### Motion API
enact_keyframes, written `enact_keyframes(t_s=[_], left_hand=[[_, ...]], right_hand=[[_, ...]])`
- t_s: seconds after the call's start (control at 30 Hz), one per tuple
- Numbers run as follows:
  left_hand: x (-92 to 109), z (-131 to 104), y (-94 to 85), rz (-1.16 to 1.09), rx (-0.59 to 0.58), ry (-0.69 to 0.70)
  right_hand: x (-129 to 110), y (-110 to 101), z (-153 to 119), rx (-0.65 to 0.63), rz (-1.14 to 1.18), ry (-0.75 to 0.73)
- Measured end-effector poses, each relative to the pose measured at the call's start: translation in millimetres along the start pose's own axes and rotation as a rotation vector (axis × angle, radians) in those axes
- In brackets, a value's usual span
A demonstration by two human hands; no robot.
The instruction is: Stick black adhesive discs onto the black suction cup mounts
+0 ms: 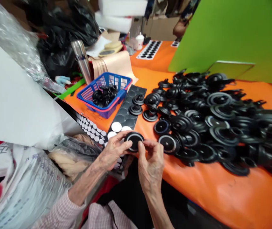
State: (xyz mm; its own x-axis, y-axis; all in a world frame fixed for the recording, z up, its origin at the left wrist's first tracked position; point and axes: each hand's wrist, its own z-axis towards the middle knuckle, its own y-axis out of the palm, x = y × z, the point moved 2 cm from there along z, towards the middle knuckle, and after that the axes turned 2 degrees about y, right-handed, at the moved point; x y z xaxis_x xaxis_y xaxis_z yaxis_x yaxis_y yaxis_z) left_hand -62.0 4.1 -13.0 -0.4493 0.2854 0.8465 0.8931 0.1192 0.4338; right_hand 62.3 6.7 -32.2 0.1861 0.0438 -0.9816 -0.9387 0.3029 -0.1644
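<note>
A round black disc (134,141) with a pale ring on its face is held between both hands at the table's front edge. My left hand (112,151) grips its left side with thumb and fingers. My right hand (151,162) pinches its right side, thumb on the face. Just beyond the disc lies a dark sheet of round stickers (126,114), with white circles (116,127) at its near end and two black knobbed parts (136,109) on its right side. To the right a large pile of similar black parts (198,117) covers the table.
A blue and pink basket (120,95) holding small black parts stands on the orange table (212,187). Behind it is a steel flask (81,62). A green board (233,38) rises behind the pile. White sacks (31,184) lie at left. Another person's hand (179,29) shows at the back.
</note>
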Motion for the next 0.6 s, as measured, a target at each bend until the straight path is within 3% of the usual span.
enact_keyframes(t_s=[0.07, 0.13, 0.2, 0.27, 0.33, 0.4, 0.47, 0.53, 0.6], left_hand=[[4, 0, -5.1, -0.002, 0.006, 0.025], [19, 5, -10.8, 0.028, 0.009, 0.06], [49, 11, -16.1, 0.114, 0.02, 0.125], [90, 17, -20.9, 0.259, 0.052, 0.234], [131, 19, -26.7, 0.472, 0.152, 0.39], [153, 17, -34.2, 0.69, 0.305, 0.561], [145, 13, -42.3, 0.863, 0.328, 0.537], [111, 11, -50.6, 0.959, 0.25, 0.341], [71, 13, -58.4, 0.995, 0.296, 0.186]], right_hand=[[1, 6, 5, -0.086, 0.119, 0.133], [-6, 19, 16, -0.25, 0.202, 0.21], [-27, 38, 32, -0.397, 0.255, 0.192], [-56, 61, 52, -0.461, 0.351, 0.134], [-82, 82, 72, -0.512, 0.523, 0.124], [-92, 93, 86, -0.512, 0.614, 0.114], [-83, 91, 89, -0.473, 0.505, 0.051], [-58, 79, 80, -0.423, 0.226, -0.05], [-26, 65, 62, -0.37, -0.074, -0.157]])
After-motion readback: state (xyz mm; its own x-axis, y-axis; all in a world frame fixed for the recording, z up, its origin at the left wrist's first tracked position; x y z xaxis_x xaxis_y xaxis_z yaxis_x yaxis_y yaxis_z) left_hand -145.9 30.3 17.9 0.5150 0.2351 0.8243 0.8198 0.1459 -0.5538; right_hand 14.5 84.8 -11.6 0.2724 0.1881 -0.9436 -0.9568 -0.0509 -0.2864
